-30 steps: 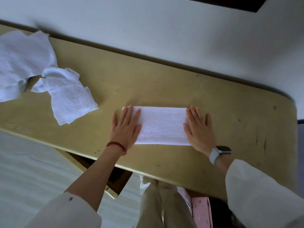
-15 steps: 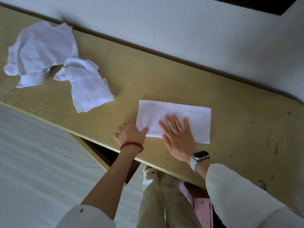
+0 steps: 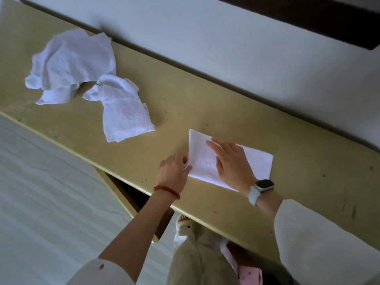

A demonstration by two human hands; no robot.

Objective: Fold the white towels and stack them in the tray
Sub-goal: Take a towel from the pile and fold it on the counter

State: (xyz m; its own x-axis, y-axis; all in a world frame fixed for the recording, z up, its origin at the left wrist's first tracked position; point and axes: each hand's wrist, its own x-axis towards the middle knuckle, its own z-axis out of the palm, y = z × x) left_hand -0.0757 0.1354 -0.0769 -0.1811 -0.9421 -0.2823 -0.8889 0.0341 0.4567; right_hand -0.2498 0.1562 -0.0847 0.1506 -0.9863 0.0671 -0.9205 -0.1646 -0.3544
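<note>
A folded white towel [image 3: 258, 162] lies as a flat strip on the yellowish table [image 3: 205, 103], near its front edge. My right hand [image 3: 231, 161] presses flat on the towel's middle, fingers spread. My left hand [image 3: 173, 170] pinches the towel's left end at its near corner. Two loose white towels lie crumpled to the far left: a larger one [image 3: 72, 62] and a smaller one [image 3: 123, 112] partly touching it. No tray is in view.
A pale wall [image 3: 226, 42] runs along the table's far edge. A white bed surface [image 3: 45, 202] lies left of the table's front edge. My legs show below the table. Bare tabletop spreads to the right of the folded towel.
My right hand slid from the towel's right end to its middle. My left hand came off the top and curled onto the towel's left end. The view shifted right.
</note>
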